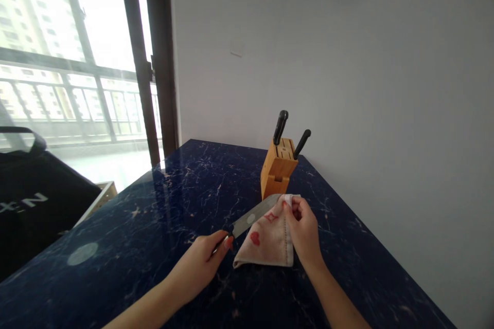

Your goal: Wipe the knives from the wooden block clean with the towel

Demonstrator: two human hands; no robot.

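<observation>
My left hand [206, 257] is closed around the dark handle of a kitchen knife [247, 218], whose broad blade points away and to the right. A pale pink cloth [266, 247] with red heart and diamond prints hangs against the blade's right part and covers some of it. The upper corner of this cloth is pinched by my right hand [304, 226] near the knife's tip. Just behind them stands a wooden knife block [280, 167], with two black-handled knives sticking up from its slots.
The dark blue marble-patterned table [185, 185] reaches to the grey wall [332, 61]. At the left a black bag [42, 200] with white letters stands beside the table. A dark-framed glass door [162, 51] lies beyond it.
</observation>
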